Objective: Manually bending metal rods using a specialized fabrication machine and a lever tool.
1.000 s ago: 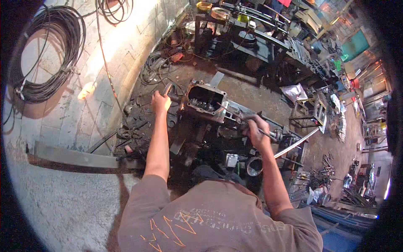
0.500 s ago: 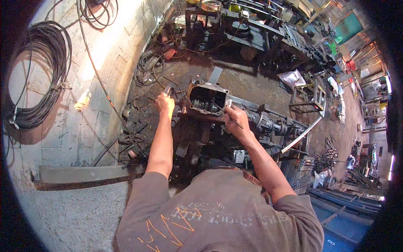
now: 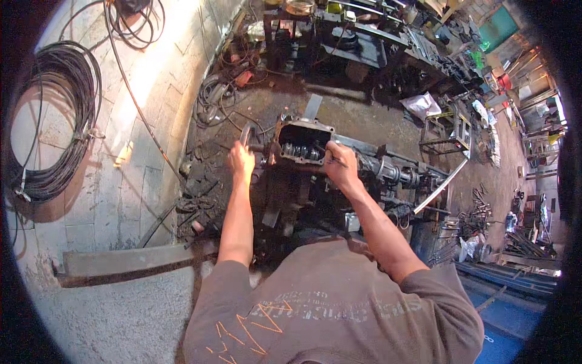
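An open metal gearbox housing (image 3: 324, 127) lies ahead of me, with greasy gears (image 3: 297, 151) along its near inside edge. My left hand (image 3: 240, 161) is closed at the housing's left side, just below a shiny metal ring (image 3: 246, 133). Its fingers are partly hidden, so what they grip is unclear. At the opposite end, my right hand (image 3: 341, 165) is wrapped round a thin dark rod-like tool (image 3: 339, 161). The tool's tip points toward the housing opening. Right of that hand stretches a long shaft assembly (image 3: 391, 173) with collars.
A cluttered workbench (image 3: 388, 36) stands across the far side. Coiled black cable (image 3: 85, 79) hangs on the left wall. A small metal frame stand (image 3: 445, 136) and a white sack (image 3: 421, 105) are at the right. Scrap (image 3: 197, 203) litters the floor by the wall.
My left hand has dropped slightly, baring more of the ring. My right hand and the tool have tilted nearer the housing's rim. The whole view has shifted a little.
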`<state>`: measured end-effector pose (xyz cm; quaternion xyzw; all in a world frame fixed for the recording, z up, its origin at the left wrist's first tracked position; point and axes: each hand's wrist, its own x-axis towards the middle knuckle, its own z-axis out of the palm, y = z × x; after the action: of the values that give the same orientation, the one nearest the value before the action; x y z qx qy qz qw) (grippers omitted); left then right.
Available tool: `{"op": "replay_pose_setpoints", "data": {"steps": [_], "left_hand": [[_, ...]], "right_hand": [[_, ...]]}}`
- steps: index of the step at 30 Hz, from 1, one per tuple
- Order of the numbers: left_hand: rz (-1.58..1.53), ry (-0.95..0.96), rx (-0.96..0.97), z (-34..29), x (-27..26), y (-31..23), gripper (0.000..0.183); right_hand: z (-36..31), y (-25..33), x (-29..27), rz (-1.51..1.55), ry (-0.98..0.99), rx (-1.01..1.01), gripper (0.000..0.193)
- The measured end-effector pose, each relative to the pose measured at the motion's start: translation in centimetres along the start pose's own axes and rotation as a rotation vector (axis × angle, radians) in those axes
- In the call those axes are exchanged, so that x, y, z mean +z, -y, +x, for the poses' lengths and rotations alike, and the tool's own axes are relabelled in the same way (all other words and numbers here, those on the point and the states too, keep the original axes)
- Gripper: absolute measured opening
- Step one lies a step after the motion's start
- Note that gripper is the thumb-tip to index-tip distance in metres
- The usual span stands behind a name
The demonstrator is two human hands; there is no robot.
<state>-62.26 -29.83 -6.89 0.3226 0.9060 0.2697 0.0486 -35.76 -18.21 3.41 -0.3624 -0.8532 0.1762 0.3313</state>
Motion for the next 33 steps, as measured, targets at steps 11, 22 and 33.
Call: {"op": "replay_pose_setpoints", "data": {"steps": [11,22,33], "left_hand": [[0.114,0.073,-0.049,2.4,-0.7,0.1,0.022],[0.117,-0.075,-0.062,0.5,-0.1,1.6,0.017],[0.127,-0.044,-0.063,0.9,0.9,1.7,0.017]], "right_hand": [[2.0,-1.0,-3.7,0.141,0.077,0.355,0.015],[4.8,-6.4,-3.2,0.448,0.177,0.911,0.026],[7.1,-1.5,0.1,0.074,0.295,0.35,0.031]]}}
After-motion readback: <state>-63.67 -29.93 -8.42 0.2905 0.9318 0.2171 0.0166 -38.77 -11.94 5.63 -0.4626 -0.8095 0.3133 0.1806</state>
